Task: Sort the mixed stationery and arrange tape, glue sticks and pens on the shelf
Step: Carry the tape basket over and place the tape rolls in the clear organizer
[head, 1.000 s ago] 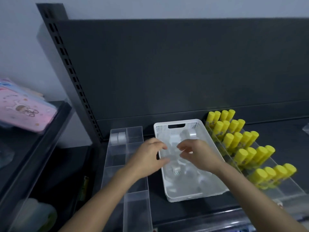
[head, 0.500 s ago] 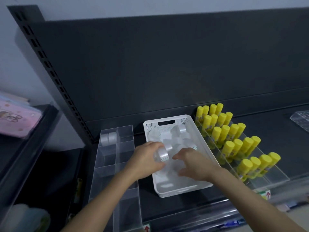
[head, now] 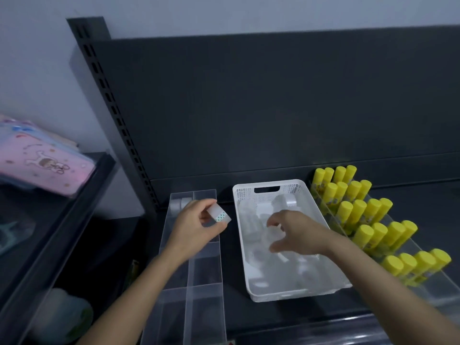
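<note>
The left hand (head: 191, 227) pinches a tape roll (head: 219, 216) over the clear divided tray (head: 204, 290), just right of the far-left compartment holding two rolls (head: 181, 202), so it looks best placed to drop it there. The right hand (head: 296, 232) hovers loose-fingered, gripping nothing, over the white basket (head: 268, 297).

pink cartoon-print pouch (head: 42, 165): far left, lying tilted | pale-green blurred item (head: 67, 317): lower left | grey wall (head: 224, 11): behind

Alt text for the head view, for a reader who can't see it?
The left hand holds a tape roll over a clear divided tray, while the right hand reaches into a white basket holding other tape rolls. Yellow glue sticks stand in rows to the right.
</note>
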Demonstrator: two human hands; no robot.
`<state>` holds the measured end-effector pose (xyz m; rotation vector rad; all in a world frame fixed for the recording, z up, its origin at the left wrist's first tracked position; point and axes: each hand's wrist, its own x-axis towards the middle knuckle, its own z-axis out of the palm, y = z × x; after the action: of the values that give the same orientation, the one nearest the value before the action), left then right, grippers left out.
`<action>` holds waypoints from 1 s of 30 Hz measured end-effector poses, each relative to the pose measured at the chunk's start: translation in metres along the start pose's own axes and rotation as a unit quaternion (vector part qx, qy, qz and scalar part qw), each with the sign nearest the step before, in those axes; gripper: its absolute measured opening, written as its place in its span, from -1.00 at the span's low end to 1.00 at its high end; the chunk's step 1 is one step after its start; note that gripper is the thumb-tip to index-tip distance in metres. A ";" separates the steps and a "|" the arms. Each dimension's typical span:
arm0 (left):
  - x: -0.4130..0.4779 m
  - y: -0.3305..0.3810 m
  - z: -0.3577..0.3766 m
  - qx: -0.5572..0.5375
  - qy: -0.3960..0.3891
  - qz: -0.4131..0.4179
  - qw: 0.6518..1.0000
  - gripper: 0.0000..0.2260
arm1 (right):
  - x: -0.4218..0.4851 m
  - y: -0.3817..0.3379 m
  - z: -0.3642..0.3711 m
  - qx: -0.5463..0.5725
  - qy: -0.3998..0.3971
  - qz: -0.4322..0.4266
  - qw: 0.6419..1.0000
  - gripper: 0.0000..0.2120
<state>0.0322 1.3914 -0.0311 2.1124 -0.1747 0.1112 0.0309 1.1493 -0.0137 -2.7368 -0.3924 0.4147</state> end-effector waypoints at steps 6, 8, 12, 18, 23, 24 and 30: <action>0.026 -0.009 -0.024 0.048 -0.001 -0.010 0.999 -0.64 | 0.024 -0.033 -0.003 0.169 0.091 -0.005 0.981 -0.50; 0.041 -0.015 -0.032 0.080 -0.001 -0.016 0.997 -0.58 | 0.037 -0.046 -0.005 0.181 0.122 -0.006 0.976 -0.51; 0.067 -0.029 -0.037 0.112 -0.022 -0.027 0.993 -0.60 | 0.067 -0.067 -0.004 0.233 0.162 -0.005 0.959 -0.62; 0.089 -0.060 -0.034 0.124 -0.058 -0.008 0.990 -0.62 | 0.114 -0.084 0.008 0.151 0.168 -0.016 0.974 -0.78; 0.092 -0.080 -0.032 0.175 -0.071 0.022 0.982 -0.54 | 0.140 -0.090 0.018 0.049 0.105 -0.045 0.992 -0.85; 0.092 -0.082 -0.031 0.191 -0.070 0.027 0.979 -0.54 | 0.143 -0.091 0.019 0.033 0.094 -0.051 0.994 -0.85; 0.098 -0.084 -0.026 0.226 -0.057 0.045 0.971 -0.70 | 0.156 -0.088 0.036 -0.051 0.077 -0.061 0.994 -0.84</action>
<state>0.1432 1.4484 -0.0734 2.5690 -0.3395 0.0879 0.1431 1.2888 -0.0496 -2.8010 -0.5502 0.1529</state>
